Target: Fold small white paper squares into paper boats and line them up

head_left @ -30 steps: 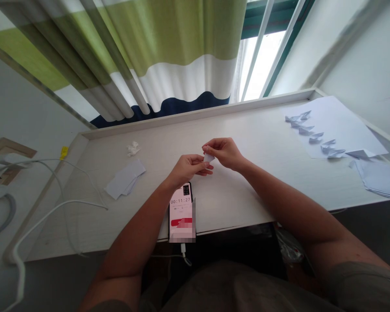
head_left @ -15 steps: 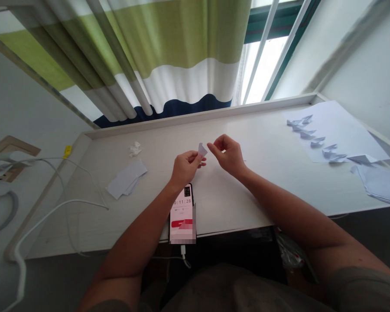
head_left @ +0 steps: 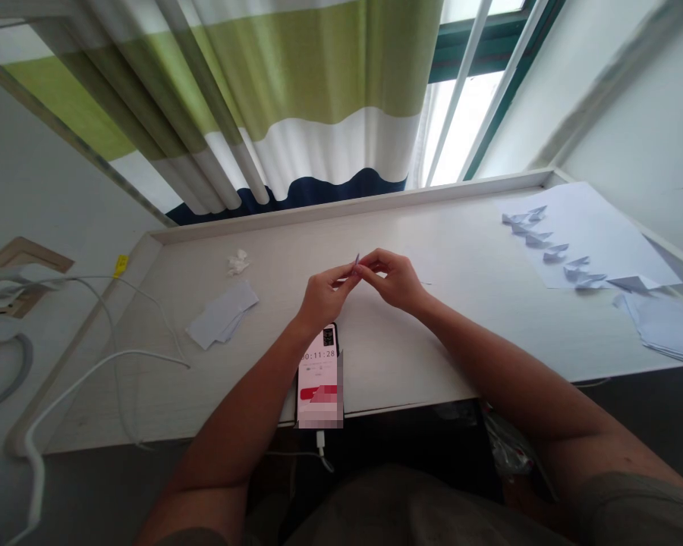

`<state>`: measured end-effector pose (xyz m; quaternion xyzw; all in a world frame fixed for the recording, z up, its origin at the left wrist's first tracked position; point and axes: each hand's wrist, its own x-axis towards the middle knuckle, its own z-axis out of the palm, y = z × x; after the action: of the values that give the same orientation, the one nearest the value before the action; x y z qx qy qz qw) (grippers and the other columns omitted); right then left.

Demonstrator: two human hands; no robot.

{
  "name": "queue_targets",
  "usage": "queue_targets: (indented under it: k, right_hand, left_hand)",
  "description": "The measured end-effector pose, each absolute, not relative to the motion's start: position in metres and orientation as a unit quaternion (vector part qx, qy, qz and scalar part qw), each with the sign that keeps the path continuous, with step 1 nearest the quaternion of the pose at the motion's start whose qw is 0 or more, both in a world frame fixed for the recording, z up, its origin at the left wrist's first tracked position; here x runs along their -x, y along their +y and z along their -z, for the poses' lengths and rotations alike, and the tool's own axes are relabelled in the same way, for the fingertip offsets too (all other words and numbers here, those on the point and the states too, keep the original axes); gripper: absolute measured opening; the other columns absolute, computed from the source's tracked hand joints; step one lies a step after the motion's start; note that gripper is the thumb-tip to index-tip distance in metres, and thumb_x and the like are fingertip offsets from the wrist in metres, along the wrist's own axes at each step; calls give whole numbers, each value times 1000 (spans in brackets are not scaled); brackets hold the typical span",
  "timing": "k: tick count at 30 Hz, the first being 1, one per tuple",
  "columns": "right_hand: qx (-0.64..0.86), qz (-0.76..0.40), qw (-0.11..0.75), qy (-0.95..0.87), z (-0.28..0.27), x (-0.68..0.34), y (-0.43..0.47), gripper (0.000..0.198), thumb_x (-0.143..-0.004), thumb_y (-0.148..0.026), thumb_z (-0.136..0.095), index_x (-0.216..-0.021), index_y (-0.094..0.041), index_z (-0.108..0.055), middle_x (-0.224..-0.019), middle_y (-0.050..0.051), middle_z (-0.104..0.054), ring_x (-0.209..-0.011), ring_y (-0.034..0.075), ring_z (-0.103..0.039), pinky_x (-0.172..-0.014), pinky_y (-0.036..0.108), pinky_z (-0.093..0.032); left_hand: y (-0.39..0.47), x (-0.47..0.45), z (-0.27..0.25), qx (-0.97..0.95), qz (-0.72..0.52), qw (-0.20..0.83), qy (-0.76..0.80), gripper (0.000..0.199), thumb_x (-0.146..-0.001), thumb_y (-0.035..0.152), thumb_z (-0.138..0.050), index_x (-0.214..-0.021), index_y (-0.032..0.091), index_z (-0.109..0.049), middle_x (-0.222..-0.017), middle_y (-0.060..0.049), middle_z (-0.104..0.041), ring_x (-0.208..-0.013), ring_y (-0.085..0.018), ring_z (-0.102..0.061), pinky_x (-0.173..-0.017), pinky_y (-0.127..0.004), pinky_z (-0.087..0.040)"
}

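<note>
Above the middle of the white desk, my left hand (head_left: 323,296) and my right hand (head_left: 395,279) meet at the fingertips. Both pinch a small folded piece of paper (head_left: 357,259), seen nearly edge-on, with most of it hidden by the fingers. Several folded paper figures (head_left: 555,252) stand in a slanting row at the right, most of them on a large white sheet (head_left: 609,227). To the left of my hands lies a small stack of cut paper pieces (head_left: 223,315).
A phone (head_left: 319,379) showing a timer lies at the desk's front edge, a charging cable (head_left: 320,442) plugged in. Crumpled paper (head_left: 237,262) sits at the left. More paper sheets (head_left: 663,322) lie at the far right. White cables (head_left: 108,356) cross the desk's left end.
My right hand has moved left to join my left hand and now grips the folded paper too. The paper has turned from facing the camera to nearly edge-on.
</note>
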<state>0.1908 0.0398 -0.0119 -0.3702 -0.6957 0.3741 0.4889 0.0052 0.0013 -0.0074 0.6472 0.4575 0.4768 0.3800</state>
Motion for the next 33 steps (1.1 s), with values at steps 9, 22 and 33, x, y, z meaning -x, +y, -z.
queue_targets:
  k: [9,22,33]
  right_hand:
    - [362,-344,485,-718,12,-191,38,26,-94,-46,-75,-83,-23,-70,-85,7,-81,-79,24,-79,-78,41,-66]
    - [481,-296,384,-730,12,-182,32,24,-93,-24,-68,-71,-23,-57,-72,3,-76,-68,21,-71,-70,32,-49]
    - [506,-271,396,-717,8,-181,28,13,-91,-19,-66,-99,-25,-58,-72,-1,-74,-67,20,-72,-70,31,-47]
  left_hand:
    - [6,-2,14,-653,-478,363,461,37,-99,46,-73,-124,21,-83,-110,-9,-86,-99,-22,-80,-93,-35,-61]
    - [-1,-10,8,-730,-336,86,589,26,-107,31,-57,-119,23,-79,-100,-11,-85,-84,-26,-79,-82,-34,-56]
    - [0,-19,15,-612,-514,280,532,16,-100,29,-64,-108,22,-76,-81,-1,-82,-71,-16,-77,-70,-26,-62]
